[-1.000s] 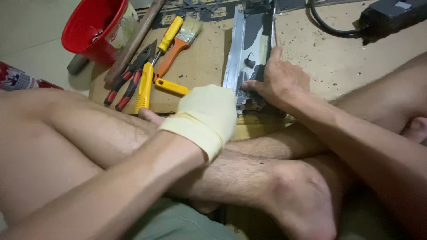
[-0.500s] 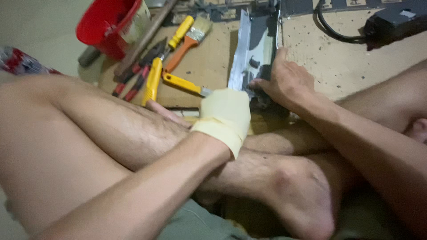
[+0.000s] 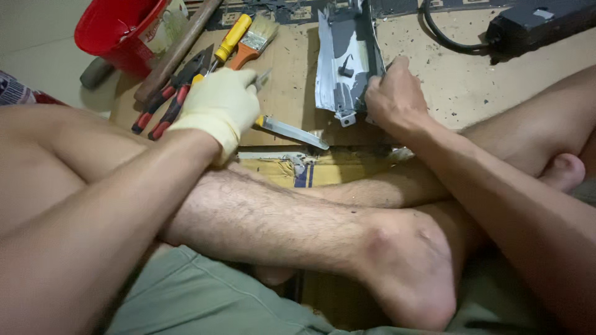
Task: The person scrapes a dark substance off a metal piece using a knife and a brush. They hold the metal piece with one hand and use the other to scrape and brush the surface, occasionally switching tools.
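Note:
My left hand point(image 3: 220, 105) wears a pale yellow glove and is shut on the yellow handle of a putty knife point(image 3: 292, 131). Its metal blade points right, lying low over the cardboard sheet point(image 3: 288, 74). My bare right hand point(image 3: 394, 99) grips the right edge of a grey painted metal part point(image 3: 344, 56) that lies on the cardboard. The blade tip is a short way below and left of that part's near end. My crossed bare legs fill the foreground.
Left of the glove lie red-handled pliers point(image 3: 171, 102), a wooden hammer handle point(image 3: 177, 53), a yellow-handled screwdriver point(image 3: 233, 37) and a paintbrush point(image 3: 254, 37). A red bucket point(image 3: 115, 28) stands at the top left. A black box with a cable point(image 3: 540, 22) sits top right.
My gloved left hand moved left, away from the grey part, and closed on the putty knife's handle. My right hand shifted along the part's right edge.

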